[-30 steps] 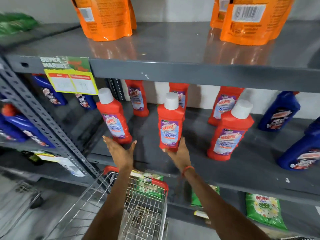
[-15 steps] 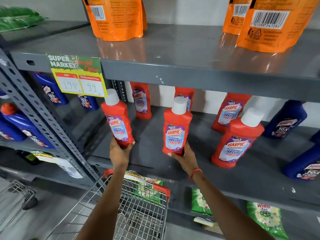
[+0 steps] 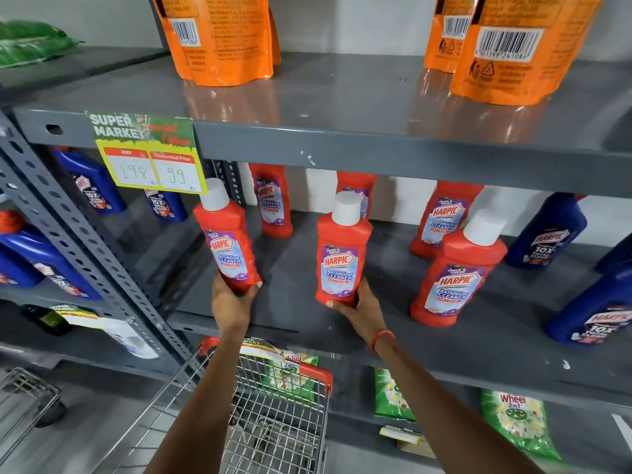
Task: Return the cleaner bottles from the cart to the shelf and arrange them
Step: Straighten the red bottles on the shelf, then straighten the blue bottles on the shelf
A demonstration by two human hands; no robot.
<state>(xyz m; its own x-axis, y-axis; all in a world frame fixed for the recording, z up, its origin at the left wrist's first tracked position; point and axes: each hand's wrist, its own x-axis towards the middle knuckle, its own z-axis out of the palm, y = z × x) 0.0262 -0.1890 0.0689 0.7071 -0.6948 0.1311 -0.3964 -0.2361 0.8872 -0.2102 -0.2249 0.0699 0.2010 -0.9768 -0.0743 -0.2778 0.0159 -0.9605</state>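
Observation:
My left hand (image 3: 232,299) grips the base of a red Harpic bottle (image 3: 227,241) with a white cap, tilted slightly left at the front left of the grey middle shelf (image 3: 301,323). My right hand (image 3: 359,307) holds the base of a second red Harpic bottle (image 3: 342,254), upright near the shelf's front. A third red bottle (image 3: 456,271) stands to the right, leaning. Three more red bottles (image 3: 273,200) line the back of the shelf. The wire cart (image 3: 273,422) sits below my arms.
Blue Harpic bottles (image 3: 547,230) stand at the shelf's right end and on the left bay (image 3: 89,183). Orange pouches (image 3: 219,35) fill the top shelf. A price tag (image 3: 147,155) hangs from its edge. Green Wheel packets (image 3: 516,422) lie on the lower shelf.
My left hand went from open below the left red bottle to closed around its base. My right hand stays on the middle bottle. The view has moved closer to the shelf.

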